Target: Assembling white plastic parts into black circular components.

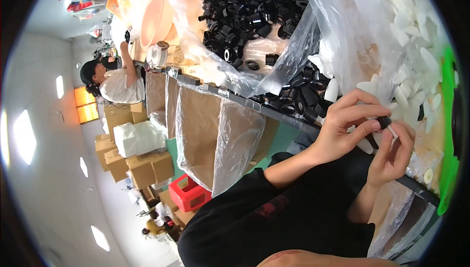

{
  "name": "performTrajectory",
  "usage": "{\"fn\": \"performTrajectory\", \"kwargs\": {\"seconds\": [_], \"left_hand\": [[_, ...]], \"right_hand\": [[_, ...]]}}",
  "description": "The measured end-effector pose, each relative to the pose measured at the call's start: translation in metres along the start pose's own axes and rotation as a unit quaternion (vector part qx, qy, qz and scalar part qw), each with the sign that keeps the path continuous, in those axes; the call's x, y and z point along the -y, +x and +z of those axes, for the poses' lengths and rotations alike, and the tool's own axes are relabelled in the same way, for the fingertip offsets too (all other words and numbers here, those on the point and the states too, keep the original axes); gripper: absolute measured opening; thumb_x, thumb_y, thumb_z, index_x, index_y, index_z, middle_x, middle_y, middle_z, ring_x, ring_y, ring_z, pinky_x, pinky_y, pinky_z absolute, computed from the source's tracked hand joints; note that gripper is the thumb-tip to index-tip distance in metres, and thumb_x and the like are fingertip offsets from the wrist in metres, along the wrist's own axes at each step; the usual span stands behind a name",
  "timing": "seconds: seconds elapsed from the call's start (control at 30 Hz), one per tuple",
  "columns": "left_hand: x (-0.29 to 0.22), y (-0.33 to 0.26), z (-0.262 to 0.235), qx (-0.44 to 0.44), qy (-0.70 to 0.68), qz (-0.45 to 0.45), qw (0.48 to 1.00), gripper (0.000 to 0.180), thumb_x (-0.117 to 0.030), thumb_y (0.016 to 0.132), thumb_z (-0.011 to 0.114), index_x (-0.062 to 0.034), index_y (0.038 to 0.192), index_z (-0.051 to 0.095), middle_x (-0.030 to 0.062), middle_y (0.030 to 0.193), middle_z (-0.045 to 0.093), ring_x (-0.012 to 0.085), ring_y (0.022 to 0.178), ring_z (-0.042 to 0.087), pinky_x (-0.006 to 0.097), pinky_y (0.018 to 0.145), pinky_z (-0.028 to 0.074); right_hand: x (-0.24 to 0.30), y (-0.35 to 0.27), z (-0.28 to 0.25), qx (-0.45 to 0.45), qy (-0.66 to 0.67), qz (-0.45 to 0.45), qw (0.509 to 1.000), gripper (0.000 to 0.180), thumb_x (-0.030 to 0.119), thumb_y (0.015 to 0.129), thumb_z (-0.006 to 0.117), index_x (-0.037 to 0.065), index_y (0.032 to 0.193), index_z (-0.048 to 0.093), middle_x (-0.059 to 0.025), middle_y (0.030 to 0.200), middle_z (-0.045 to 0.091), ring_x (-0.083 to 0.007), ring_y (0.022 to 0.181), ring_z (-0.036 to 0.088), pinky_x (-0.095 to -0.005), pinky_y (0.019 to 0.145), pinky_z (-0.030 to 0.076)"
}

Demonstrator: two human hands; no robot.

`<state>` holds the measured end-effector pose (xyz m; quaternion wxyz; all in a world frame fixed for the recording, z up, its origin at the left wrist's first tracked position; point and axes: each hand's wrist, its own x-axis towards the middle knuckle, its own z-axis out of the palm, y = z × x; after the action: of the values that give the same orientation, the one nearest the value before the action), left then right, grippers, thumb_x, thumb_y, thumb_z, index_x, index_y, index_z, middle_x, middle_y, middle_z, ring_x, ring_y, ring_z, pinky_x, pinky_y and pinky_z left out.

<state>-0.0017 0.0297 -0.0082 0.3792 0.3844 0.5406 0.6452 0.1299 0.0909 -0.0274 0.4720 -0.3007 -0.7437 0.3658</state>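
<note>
My left hand (350, 127) pinches a small black cylindrical cap (384, 121) between thumb and fingers. Just beside it, my right hand (393, 155) closes its fingertips round a slim white piece (393, 132) that meets the black cap. How far one sits inside the other is hidden by my fingers. Near my left hand on the table lie loose black caps (306, 83) and white oval pieces (331, 90). Beyond both hands, more white, flat, petal-shaped pieces (404, 90) are heaped beside clear plastic.
A clear plastic bag (230, 73) full of black caps and rings lies open on the table. A bright green plastic edge (446, 134) borders the right side. Plastic-lined cartons (198, 130) and a red stool (190, 193) stand below the table edge. Another person (120, 83) works farther along.
</note>
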Motion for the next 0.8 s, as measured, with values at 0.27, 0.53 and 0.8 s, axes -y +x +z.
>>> {"fn": "performTrajectory", "kwargs": {"seconds": [0.27, 0.53, 0.8], "left_hand": [[0.0, 0.017, 0.004, 0.001, 0.047, -0.019, 0.999, 0.029, 0.008, 0.083, 0.064, 0.0015, 0.111, 0.068, 0.0108, 0.104, 0.061, 0.0178, 0.092, 0.063, 0.027, 0.076, 0.053], [0.002, 0.017, 0.004, -0.016, 0.055, 0.025, 0.998, 0.028, 0.01, 0.086, 0.06, 0.0001, 0.111, 0.069, 0.0085, 0.096, 0.059, 0.0154, 0.082, 0.064, 0.026, 0.068, 0.054], [-0.002, 0.012, 0.009, -0.048, 0.142, 0.101, 0.984, 0.035, 0.017, 0.081, 0.055, 0.0003, 0.111, 0.063, 0.01, 0.093, 0.057, 0.0183, 0.079, 0.059, 0.027, 0.068, 0.048]], "right_hand": [[-0.018, 0.009, 0.0, -0.021, 0.026, -0.008, 0.999, 0.017, -0.003, 0.09, 0.059, -0.007, 0.106, 0.056, -0.0179, 0.095, 0.059, -0.0286, 0.08, 0.056, -0.036, 0.07, 0.046], [-0.02, 0.012, 0.003, -0.025, 0.009, -0.028, 0.999, 0.016, -0.004, 0.09, 0.059, -0.007, 0.105, 0.057, -0.0179, 0.094, 0.059, -0.029, 0.077, 0.056, -0.037, 0.068, 0.046], [-0.023, 0.005, 0.011, 0.019, 0.057, -0.037, 0.997, 0.031, 0.0, 0.087, 0.065, -0.008, 0.115, 0.053, -0.0187, 0.1, 0.06, -0.0316, 0.086, 0.061, -0.038, 0.08, 0.05]]}}
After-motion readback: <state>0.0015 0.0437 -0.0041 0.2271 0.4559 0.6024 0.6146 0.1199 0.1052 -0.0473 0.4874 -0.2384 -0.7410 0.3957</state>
